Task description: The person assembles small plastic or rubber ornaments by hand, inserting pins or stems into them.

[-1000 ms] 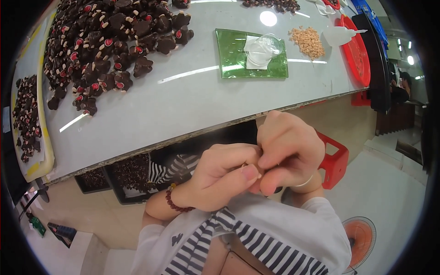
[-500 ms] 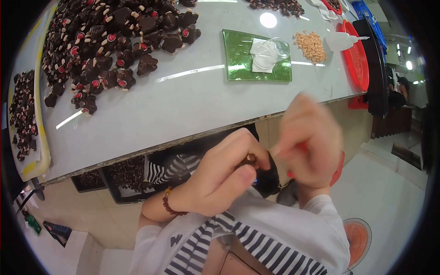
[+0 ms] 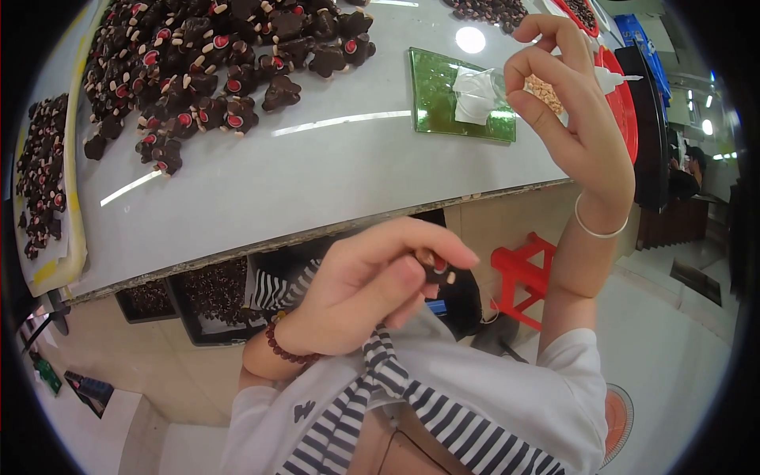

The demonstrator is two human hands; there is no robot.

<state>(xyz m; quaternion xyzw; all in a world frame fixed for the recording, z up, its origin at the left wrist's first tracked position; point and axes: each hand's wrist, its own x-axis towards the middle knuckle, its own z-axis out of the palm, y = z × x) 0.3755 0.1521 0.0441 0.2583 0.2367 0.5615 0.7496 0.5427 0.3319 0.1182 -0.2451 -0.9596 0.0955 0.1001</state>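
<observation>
My left hand [image 3: 360,289] is closed around a small dark brown figure [image 3: 435,267] with red and beige bits on it, pinched between thumb and fingers in front of my body. My right hand [image 3: 566,103] is raised over the table, between a green glass plate [image 3: 431,107] and a pile of small beige pieces [image 3: 545,93]. Its thumb and index tips come close together, the other fingers curling loosely; whatever is between the tips is too small or hidden to tell. White folded paper [image 3: 473,96] lies on the plate beside those fingertips.
Many dark brown figures [image 3: 281,93] with red and beige parts cover the table's far left. A yellow-edged tray [image 3: 73,229] holds more. A white nozzle bottle [image 3: 609,79] and red tray [image 3: 625,119] are at right. Below are dark bins [image 3: 214,336] and a red stool [image 3: 526,273].
My right hand has moved from beside my left hand up to the green plate's right edge. My left hand has turned slightly, showing more of the brown figure. The view has shifted a little.
</observation>
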